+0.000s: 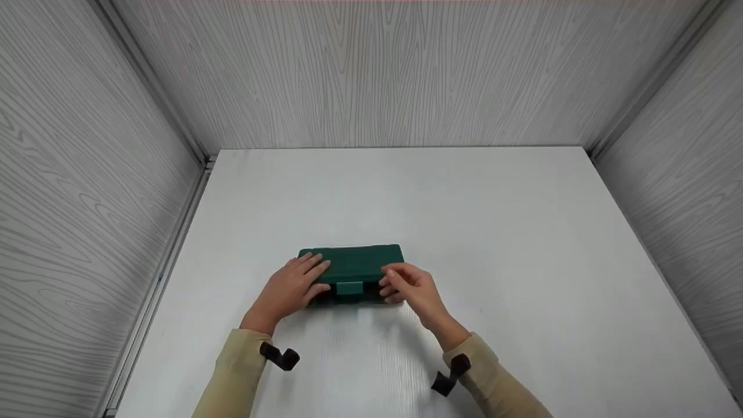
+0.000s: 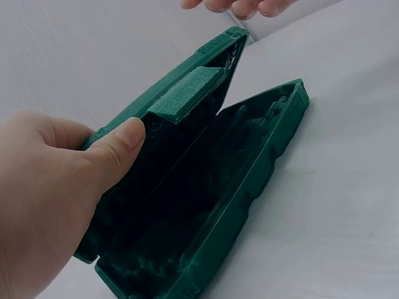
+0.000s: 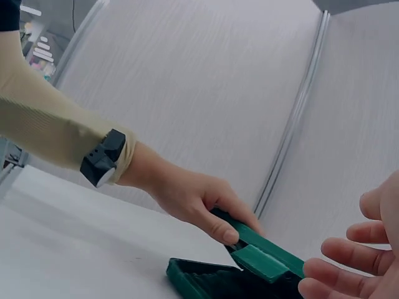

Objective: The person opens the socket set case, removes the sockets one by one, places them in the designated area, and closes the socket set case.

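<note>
A green plastic hinged case (image 1: 363,262) rests on the table with its lid partly raised. My left hand (image 1: 288,288) grips the lid near its left end, thumb (image 2: 121,146) at the front edge and fingers over the top. On the lid's front edge is a green latch (image 2: 187,93). The case's bottom half (image 2: 232,233) lies on the table, and its dark, moulded inside shows in the left wrist view. Beside the lid's right end is my right hand (image 1: 415,290), fingers loosely bent and holding nothing; in the left wrist view its fingertips (image 2: 243,9) are apart from the lid.
The case sits on a white table (image 1: 493,232). Grey wood-grain panels stand behind it (image 1: 395,75) and on both sides. Each sleeve bears a black wrist device, such as the left device (image 3: 103,159).
</note>
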Demonstrator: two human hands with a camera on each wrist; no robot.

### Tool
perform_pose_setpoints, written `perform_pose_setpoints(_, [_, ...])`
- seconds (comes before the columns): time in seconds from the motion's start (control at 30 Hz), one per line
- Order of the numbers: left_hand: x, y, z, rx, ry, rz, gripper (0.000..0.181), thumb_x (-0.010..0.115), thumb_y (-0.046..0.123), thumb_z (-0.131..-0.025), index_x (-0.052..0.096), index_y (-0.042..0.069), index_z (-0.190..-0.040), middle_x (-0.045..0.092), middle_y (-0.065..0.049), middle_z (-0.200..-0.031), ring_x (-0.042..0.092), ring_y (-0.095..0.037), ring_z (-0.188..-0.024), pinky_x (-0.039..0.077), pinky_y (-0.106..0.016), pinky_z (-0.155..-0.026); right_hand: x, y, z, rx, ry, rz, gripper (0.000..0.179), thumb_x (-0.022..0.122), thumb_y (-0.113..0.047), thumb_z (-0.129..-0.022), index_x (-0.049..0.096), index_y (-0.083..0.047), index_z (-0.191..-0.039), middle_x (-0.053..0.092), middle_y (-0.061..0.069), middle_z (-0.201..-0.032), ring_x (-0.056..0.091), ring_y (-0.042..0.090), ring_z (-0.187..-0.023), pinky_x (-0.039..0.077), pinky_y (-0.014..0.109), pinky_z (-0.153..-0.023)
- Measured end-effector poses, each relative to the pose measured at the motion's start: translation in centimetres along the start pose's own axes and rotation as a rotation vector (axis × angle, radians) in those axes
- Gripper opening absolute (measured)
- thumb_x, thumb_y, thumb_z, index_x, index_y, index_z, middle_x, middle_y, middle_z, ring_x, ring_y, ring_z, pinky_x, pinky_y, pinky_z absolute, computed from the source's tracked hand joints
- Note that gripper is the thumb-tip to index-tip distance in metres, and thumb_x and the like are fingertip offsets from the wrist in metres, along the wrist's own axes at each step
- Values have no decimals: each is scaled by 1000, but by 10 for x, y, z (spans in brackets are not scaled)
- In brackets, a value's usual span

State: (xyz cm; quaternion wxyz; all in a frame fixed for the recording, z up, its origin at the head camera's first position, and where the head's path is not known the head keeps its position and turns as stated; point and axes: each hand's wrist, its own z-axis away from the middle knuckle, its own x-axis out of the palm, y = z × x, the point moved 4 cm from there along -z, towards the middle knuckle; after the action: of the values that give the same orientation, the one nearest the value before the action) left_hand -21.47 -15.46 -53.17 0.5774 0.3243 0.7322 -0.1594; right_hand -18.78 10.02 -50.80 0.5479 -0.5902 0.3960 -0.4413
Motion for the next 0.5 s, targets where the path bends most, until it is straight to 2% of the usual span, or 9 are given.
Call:
perform_pose_setpoints(0.13, [-4, 0, -4, 10, 2, 8, 52, 52, 42, -93, 53, 8, -133, 52, -15, -132, 47, -33, -121, 37, -46, -99, -8, -27, 1, -148, 66, 110, 24, 50, -5, -96, 57, 9, -114, 60, 29, -98, 58, 45, -87, 50, 50, -75])
perform_pose_setpoints(0.23, [-6, -1, -6, 14, 6, -7, 51, 53, 40, -93, 54, 7, -131, 53, -15, -130, 49, -32, -119, 38, -45, -98, -13, -40, 3, -255, 147, 233, 20, 52, -4, -95, 61, 6, -109, 63, 23, -96, 61, 35, -87, 51, 42, -78])
perform_pose_setpoints(0.3, [-9, -2, -9, 8, 2, -20, 50, 53, 39, -93, 54, 6, -130, 54, -14, -128, 51, -31, -118, 39, -43, -98, -19, -33, -1, -349, 183, 335, 18, 55, -3, -93, 63, 4, -107, 64, 17, -97, 61, 28, -89, 50, 36, -81])
perform_pose_setpoints(0.37, [-11, -2, -11, 0, -4, -31, 48, 53, 38, -93, 55, 6, -130, 56, -13, -127, 52, -30, -116, 40, -42, -97, -25, -21, -7, -447, 193, 447, 19, 59, -2, -90, 63, 4, -107, 63, 14, -101, 59, 25, -94, 48, 35, -83])
perform_pose_setpoints(0.43, [-14, -3, -12, -11, -10, -32, 48, 53, 38, -93, 56, 7, -129, 57, -12, -125, 53, -28, -115, 40, -41, -97, -30, -7, -13, -527, 182, 549, 24, 64, -2, -86, 64, 1, -110, 61, 11, -106, 57, 26, -100, 46, 38, -87])
perform_pose_setpoints(0.5, [-15, -3, -14, -16, -3, -29, 47, 55, 37, -93, 56, 8, -129, 58, -11, -123, 54, -28, -113, 42, -41, -95, -34, 7, -18, -560, 145, 606, 30, 67, -2, -84, 62, 2, -114, 59, 13, -112, 55, 27, -106, 43, 39, -91])
